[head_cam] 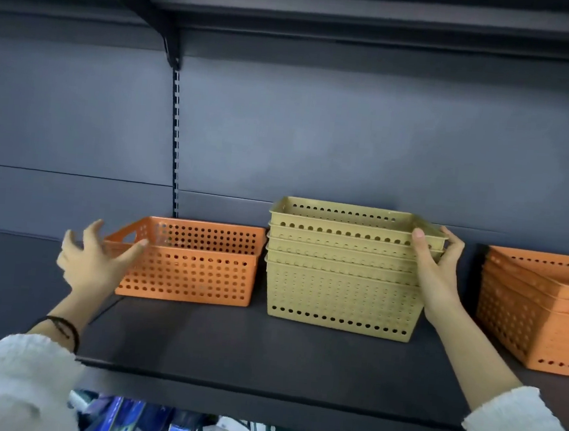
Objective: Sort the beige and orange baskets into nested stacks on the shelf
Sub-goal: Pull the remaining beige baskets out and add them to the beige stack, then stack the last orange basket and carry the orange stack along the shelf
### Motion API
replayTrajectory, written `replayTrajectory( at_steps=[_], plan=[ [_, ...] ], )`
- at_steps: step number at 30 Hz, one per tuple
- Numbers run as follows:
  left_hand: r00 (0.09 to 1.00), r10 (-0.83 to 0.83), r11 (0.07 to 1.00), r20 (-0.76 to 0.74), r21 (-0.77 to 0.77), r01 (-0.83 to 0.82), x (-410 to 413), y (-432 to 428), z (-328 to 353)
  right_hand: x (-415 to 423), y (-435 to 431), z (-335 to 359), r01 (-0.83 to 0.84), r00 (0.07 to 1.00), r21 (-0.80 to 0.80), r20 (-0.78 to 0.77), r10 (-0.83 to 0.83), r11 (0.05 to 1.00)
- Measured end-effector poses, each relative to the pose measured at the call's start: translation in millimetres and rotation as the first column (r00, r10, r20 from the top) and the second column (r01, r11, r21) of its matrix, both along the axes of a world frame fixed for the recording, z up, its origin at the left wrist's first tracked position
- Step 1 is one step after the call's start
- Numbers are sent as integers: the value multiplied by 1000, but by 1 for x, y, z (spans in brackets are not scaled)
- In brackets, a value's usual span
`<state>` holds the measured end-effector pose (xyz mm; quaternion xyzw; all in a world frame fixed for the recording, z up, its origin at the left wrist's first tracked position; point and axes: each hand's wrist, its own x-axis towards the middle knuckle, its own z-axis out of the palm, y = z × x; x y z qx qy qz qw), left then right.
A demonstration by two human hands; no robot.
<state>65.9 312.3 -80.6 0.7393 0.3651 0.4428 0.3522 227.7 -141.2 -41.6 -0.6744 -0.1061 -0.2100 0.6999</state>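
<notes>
**Q:** What is shown at the centre?
**A:** A nested stack of beige perforated plastic baskets (pixel 343 272) is shown standing on the dark shelf board (pixel 263 358). The right rim of its top basket is grasped by the right hand (pixel 438 270), with the thumb in front and the fingers behind.

**Q:** How far along is the sorting judged to be?
**A:** The beige baskets appear gathered. A single orange perforated plastic basket (pixel 186 265) stands alone just beside the beige stack, on its left. It is well apart from the nested stack of orange baskets (pixel 535 316) at the right. Nesting it there is judged to be the step left.

**Q:** How is the other hand held?
**A:** The left hand (pixel 93 260) is seen with fingers spread and released, holding nothing, at the single basket's left end. Contact cannot be told, since the hand is blurred.

**Q:** What is hidden?
**A:** The orange stack is cut off by the frame edge, so no count is given. The packaged goods (pixel 188 430) below the shelf are too blurred to be identified.
</notes>
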Motion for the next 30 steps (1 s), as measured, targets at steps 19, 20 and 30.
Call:
replayTrajectory(
  at_steps=[19,20,30],
  plan=[
    [873,-384,902,302,324,285,0,26,48,-16,21,2,104,994,84,-29,-101,991],
    [856,-397,888,331,375,267,0,21,58,-16,21,3,100,995,90,-31,-97,991],
    [736,-434,741,519,670,-36,-24,-59,144,-8,6,4,39,999,37,-35,-37,999]
  ],
)
